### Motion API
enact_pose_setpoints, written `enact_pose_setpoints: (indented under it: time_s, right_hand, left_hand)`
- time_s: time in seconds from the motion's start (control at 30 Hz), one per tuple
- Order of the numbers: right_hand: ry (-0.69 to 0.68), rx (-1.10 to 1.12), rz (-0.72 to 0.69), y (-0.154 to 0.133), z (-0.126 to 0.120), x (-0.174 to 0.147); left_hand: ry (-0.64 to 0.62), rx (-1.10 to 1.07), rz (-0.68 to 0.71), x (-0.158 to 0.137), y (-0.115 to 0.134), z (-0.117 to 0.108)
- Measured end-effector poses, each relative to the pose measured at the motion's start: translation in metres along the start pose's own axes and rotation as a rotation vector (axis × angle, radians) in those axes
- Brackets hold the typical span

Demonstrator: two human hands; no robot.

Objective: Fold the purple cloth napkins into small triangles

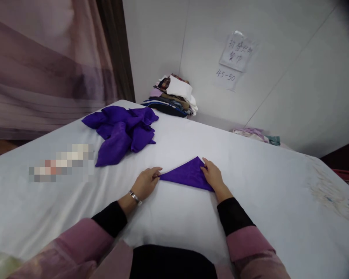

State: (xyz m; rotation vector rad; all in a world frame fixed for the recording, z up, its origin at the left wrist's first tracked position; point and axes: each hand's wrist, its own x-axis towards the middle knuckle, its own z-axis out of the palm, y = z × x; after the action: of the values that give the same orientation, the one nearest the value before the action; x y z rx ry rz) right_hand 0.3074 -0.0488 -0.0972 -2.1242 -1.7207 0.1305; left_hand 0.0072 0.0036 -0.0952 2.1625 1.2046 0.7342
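Observation:
A purple cloth napkin [187, 174], folded into a triangle, lies flat on the white-covered table [174, 217] in front of me. Its pointed left corner is pinched between the thumb and fingers of my left hand [145, 183], which wears a silver watch or bracelet at the wrist. At the napkin's right edge is my right hand [213, 175], its fingers bent over the cloth near the upper right corner. Whether those fingers grip the edge or only press on it is partly hidden by the hand.
A loose heap of purple cloths [123, 130] lies at the back left. Left of it is a blurred-out patch [61, 162]. A stack of folded clothes [173, 97] stands by the wall, and more fabric [253, 134] shows behind the far edge. Handwritten paper signs [237, 52] hang on the wall.

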Motion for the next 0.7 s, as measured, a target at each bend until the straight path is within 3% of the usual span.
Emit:
enact_pose_setpoints:
  time_s: [0.27,0.47,0.7]
  right_hand:
    - [0.041,0.018,-0.055,0.005,0.002,-0.001]
    - [0.047,0.016,-0.060,0.005,0.002,-0.001]
    - [0.006,0.001,-0.029,0.006,0.002,0.000]
  left_hand:
    - [0.083,0.024,-0.005,-0.001,0.000,-0.008]
    - [0.003,0.117,0.028,-0.003,0.012,-0.009]
    - [-0.045,0.169,0.031,-0.005,0.009,-0.007]
